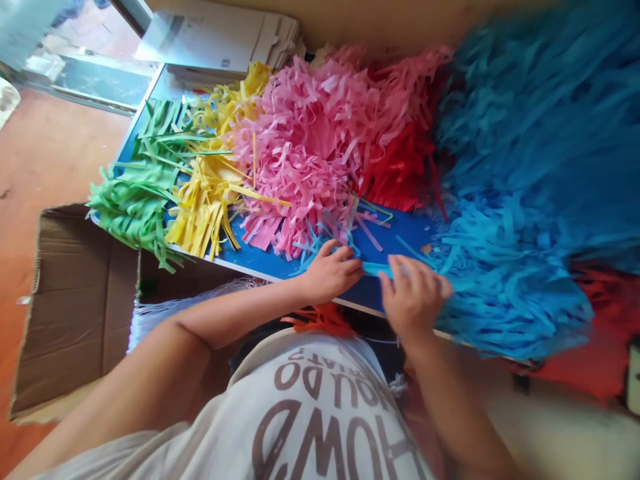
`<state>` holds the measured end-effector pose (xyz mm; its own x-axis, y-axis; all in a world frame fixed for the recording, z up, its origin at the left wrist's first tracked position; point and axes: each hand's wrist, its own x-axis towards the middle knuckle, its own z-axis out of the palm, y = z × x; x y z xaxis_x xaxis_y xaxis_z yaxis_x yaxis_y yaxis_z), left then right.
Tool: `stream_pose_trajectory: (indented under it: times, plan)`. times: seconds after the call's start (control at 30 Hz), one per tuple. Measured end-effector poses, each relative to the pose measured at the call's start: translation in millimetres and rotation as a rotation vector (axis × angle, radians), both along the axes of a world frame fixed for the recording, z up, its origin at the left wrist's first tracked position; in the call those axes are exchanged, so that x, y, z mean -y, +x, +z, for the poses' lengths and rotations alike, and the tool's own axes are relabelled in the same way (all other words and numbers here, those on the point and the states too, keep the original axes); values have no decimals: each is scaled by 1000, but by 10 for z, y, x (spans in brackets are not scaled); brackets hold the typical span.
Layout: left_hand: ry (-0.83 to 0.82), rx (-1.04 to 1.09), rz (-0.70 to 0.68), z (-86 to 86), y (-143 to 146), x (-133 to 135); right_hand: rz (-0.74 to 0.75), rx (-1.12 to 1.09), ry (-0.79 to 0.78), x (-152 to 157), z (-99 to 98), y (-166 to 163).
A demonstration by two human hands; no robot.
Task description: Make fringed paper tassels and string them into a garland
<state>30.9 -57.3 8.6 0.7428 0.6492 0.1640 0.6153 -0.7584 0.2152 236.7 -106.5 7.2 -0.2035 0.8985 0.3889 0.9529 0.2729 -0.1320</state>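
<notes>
Between my two hands stretches a light-blue strip of fringed paper [376,269], low over the front edge of the blue table. My left hand [331,272] is closed round its left end, where thin blue fringes stick out past the fingers. At the other end, my right hand [416,293] has its fingers curled over the strip; they are slightly blurred. Just right of that hand lies a pile of light-blue fringed paper [515,287]. Beyond my left hand is a heap of pink fringed paper [305,167].
Yellow fringes [207,193] and green fringes [135,193] lie on the table's left part, red fringes [400,170] behind. A large blue mass [545,113] rises at right. White stacked sheets [220,33] stand at the back. An open cardboard box [85,293] sits lower left.
</notes>
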Motion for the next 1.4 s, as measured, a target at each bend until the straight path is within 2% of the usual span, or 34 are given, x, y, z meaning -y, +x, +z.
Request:
stream_pose_trajectory:
  times: [0.07,0.13,0.23,0.3,0.47,0.53,0.63,0.83,1.0,1.17,1.4]
  plan:
    - [-15,-50,-77,19,-20,-13,193,19,-135,104,-11,-64]
    - [-8,-49,-60,26,-44,-28,242,52,-212,185,-38,17]
    - [-6,4,-30,14,-76,-57,130,55,-106,204,-31,285]
    - [-13,19,-43,13,-78,-80,124,38,-32,133,20,398]
    - [1,-47,-28,107,12,-85,384,55,-98,-215,107,322]
    - [19,-51,-6,137,63,-58,423,62,-91,-312,100,292]
    - [56,-39,32,117,119,-19,386,33,-77,-333,107,286]
    - [133,-8,100,10,143,14,252,32,-51,-153,180,90]
    - [146,9,49,-26,66,72,276,59,20,0,43,104]
    - [50,1,36,-70,-83,117,262,-16,57,116,-75,438]
    - [-144,83,143,-78,-189,57,175,-287,-110,58,-120,563]
